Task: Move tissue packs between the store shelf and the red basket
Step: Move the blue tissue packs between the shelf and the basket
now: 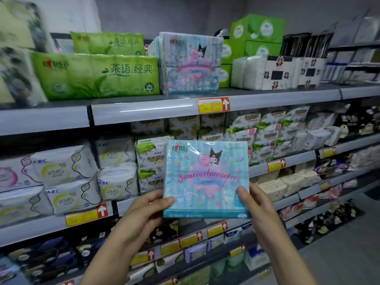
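I hold a light-blue "Sanrio characters" tissue pack [206, 177] upright in front of the shelves, at mid height. My left hand [144, 210] grips its lower left corner, thumb on the front. My right hand [254, 204] grips its lower right corner the same way. A matching stack of blue Sanrio tissue packs [192, 62] stands on the top shelf [144, 112], directly above the held pack. The red basket is out of view.
Green tissue packs [96, 76] sit left of the Sanrio stack, with green boxes [257, 36] and white clover-print packs [275, 73] to its right. Lower shelves hold white and green wrapped packs [67, 177]. Grey floor [345, 254] shows at the lower right.
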